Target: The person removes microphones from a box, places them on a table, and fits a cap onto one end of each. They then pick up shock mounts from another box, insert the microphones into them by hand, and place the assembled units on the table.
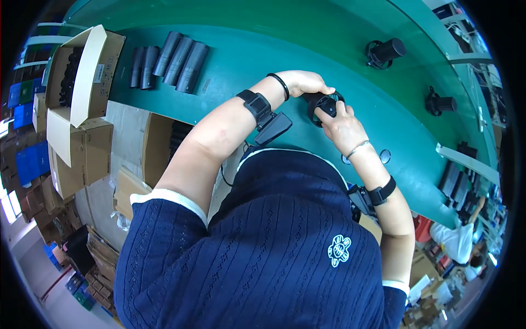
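Both of my hands are on a black microphone with a round ring mount (327,104), held just above or on the green bench top. My left hand (304,83) closes round its body from the left, thumb pointing to the ring; the fingers under it are hidden. My right hand (344,127) grips the ring from the near right, with its fingertips pressed on the middle part. Beside my right wrist lie small round clear-looking pieces (385,156), too small to name.
Several black ribbed cylinders (192,67) lie on the bench (241,57) at the left. Two similar black microphones (388,52) (442,103) stand at the right. An open cardboard box (94,77) with black parts is at the far left. Another person (456,241) sits at the right, near more dark cylinders.
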The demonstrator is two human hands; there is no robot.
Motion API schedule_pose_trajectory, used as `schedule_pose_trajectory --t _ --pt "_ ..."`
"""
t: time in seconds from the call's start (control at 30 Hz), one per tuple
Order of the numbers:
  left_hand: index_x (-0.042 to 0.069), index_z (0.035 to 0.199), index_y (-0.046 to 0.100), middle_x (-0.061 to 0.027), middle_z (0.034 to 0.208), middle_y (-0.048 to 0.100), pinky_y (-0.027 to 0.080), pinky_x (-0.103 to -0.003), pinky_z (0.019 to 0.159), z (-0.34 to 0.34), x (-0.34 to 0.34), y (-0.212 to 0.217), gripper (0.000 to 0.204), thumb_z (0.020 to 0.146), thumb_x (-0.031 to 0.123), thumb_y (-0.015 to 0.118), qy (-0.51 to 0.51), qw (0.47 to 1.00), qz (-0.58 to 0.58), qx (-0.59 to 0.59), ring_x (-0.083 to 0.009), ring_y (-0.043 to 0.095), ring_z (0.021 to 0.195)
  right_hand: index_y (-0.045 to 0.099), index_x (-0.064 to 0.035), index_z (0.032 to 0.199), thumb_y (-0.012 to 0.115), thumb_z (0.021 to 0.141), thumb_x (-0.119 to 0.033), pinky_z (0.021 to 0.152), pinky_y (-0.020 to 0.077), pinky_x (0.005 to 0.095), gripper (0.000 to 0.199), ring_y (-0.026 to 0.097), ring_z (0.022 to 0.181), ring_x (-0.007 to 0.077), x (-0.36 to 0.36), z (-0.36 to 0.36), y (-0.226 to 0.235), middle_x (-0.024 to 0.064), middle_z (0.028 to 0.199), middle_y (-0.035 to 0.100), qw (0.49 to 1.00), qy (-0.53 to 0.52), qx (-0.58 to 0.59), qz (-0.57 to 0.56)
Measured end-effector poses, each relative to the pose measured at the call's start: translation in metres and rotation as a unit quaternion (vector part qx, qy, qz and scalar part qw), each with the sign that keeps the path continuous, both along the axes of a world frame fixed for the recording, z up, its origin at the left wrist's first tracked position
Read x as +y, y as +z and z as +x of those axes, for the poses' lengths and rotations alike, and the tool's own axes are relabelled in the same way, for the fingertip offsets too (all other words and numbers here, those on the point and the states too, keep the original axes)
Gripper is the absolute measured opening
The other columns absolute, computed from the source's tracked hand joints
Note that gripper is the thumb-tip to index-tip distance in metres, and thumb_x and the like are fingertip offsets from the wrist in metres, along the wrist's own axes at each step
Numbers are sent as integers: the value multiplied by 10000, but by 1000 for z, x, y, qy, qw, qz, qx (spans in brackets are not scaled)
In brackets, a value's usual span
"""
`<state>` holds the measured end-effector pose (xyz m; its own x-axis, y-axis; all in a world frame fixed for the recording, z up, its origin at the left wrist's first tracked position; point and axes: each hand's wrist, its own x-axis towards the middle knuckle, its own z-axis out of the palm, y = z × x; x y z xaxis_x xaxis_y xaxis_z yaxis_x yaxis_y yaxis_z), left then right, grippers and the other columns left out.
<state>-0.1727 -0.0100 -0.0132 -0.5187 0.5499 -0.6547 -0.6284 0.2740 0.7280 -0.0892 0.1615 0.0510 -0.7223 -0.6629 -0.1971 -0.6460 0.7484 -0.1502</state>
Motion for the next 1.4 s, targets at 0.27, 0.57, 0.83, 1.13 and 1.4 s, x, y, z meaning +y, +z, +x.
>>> schedule_pose_trajectory --t 0.27,0.57,0.83,1.13,1.4 --pt "16 936 652 -100 980 612 332 -329 901 -4 1 -5 346 865 355 646 -21 1000 5 -15 -182 493 971 561 -245 1160 652 726 -125 660 550 406 460 560 822 348 -2 3 -7 195 981 486 1000 -10 15 5" --pt "1 985 647 -103 979 612 398 -357 827 -2 4 -10 405 871 389 629 -6 998 21 52 -194 499 968 650 -187 1107 661 764 -157 677 534 381 345 608 712 321 5 -13 -5 175 866 582 989 -88 -40 -111" --pt "6 914 646 -249 1257 518 258 -416 1059 43 -12 1 531 920 511 480 143 988 17 53 -321 385 1270 610 -69 1190 589 899 -233 583 561 262 335 642 836 163 25 -35 -15 98 1093 619 814 -342 -329 -335" --pt "-20 1059 616 -153 1110 594 318 -402 993 55 -1 -15 505 898 457 568 224 972 71 -14 -251 448 1170 497 -78 1277 574 915 -210 624 568 263 393 640 817 143 23 -21 -25 84 972 610 765 -358 -394 -364" --pt "4 1050 573 -109 1035 565 401 -411 875 63 3 2 573 890 551 515 382 923 -19 -40 -220 532 999 433 -43 1285 456 962 -273 627 587 297 397 662 759 271 25 -17 -29 186 1010 612 535 -464 -477 -520"
